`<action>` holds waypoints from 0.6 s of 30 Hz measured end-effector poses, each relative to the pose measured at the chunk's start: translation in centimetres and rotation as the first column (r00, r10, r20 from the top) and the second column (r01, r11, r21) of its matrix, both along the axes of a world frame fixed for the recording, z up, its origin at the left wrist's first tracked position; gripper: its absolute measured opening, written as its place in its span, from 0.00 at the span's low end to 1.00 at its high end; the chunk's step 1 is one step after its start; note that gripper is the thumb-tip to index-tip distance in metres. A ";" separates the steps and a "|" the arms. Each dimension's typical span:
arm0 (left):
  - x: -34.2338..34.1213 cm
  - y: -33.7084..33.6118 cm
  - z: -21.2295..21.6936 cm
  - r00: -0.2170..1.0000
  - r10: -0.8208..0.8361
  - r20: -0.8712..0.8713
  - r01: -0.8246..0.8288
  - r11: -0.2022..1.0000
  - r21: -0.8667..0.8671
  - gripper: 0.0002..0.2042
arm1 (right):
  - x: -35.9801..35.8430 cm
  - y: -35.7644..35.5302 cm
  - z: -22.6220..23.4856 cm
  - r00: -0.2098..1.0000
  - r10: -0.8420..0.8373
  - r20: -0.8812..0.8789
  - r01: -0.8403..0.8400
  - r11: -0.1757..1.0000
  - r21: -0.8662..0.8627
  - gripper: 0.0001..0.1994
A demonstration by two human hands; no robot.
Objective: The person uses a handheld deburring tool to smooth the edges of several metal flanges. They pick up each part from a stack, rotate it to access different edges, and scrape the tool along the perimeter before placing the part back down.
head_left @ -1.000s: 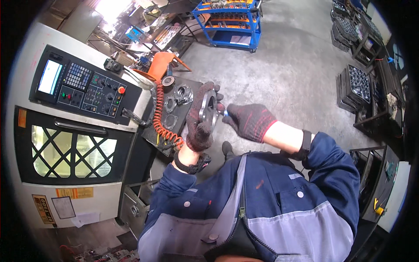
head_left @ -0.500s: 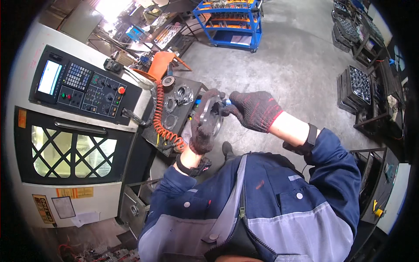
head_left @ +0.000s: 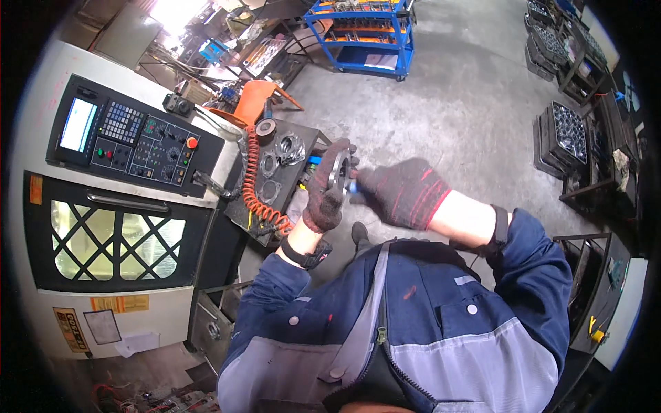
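Observation:
My left hand [head_left: 322, 201], in a dark knit glove, is closed around a metal ring [head_left: 338, 170] held up in front of my body. The ring stands nearly edge-on, with its opening toward the right. My right hand [head_left: 407, 193], gloved too and slightly blurred, is closed on a small blue-handled tool [head_left: 354, 186] at the ring's lower right side. The tool's tip is hidden, so I cannot tell whether it touches the metal. Just left of my hands, more metal rings [head_left: 290, 147] lie on a dark worktable [head_left: 236, 212], some on clear plastic.
An orange coiled hose [head_left: 252, 172] runs across the worktable. On the left stands a machine with a control panel [head_left: 131, 134] and a windowed door [head_left: 113, 237]. Beyond are an orange chair [head_left: 255, 102] and a blue cart [head_left: 365, 67]. Crates of metal parts [head_left: 570, 131] line the right.
My right hand has moved down and turned, taking the blue-handled tool from the ring's upper right to its lower right. The ring now appears narrower, tilted more edge-on in my left hand.

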State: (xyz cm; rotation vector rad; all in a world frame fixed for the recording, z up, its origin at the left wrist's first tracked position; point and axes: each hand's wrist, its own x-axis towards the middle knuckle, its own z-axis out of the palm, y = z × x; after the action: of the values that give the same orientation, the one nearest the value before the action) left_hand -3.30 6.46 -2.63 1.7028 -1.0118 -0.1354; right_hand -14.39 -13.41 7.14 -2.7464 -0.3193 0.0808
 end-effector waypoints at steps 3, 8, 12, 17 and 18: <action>-0.6 -0.2 0.0 0.997 0.033 0.072 -0.033 0.999 0.002 0.56 | 1.5 -2.1 0.5 0.997 -0.053 0.052 0.050 0.997 0.062 0.15; -1.9 -1.2 3.1 0.968 -0.070 -0.239 0.017 0.976 -0.216 0.55 | 1.4 -0.7 -3.7 0.983 -0.181 0.018 0.174 0.965 0.199 0.17; -1.3 -1.5 3.3 0.916 -0.050 -0.399 -0.062 0.963 -0.262 0.57 | 0.3 1.5 -5.3 0.996 -0.089 -0.024 0.092 0.980 0.177 0.19; 0.8 -1.2 1.5 0.931 -0.101 -0.350 0.041 0.984 -0.174 0.60 | -0.9 1.3 -1.7 1.000 0.024 0.005 -0.024 0.994 0.110 0.19; 0.8 -1.3 1.5 0.953 -0.073 -0.295 0.035 0.991 -0.131 0.60 | -0.5 0.7 -0.7 1.000 0.014 -0.013 -0.013 0.997 0.075 0.19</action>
State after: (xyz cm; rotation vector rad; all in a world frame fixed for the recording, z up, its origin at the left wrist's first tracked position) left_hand -2.54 5.14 -1.12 1.4880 -0.8219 -0.3491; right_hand -14.85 -12.71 6.41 -2.6683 -0.3305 0.0890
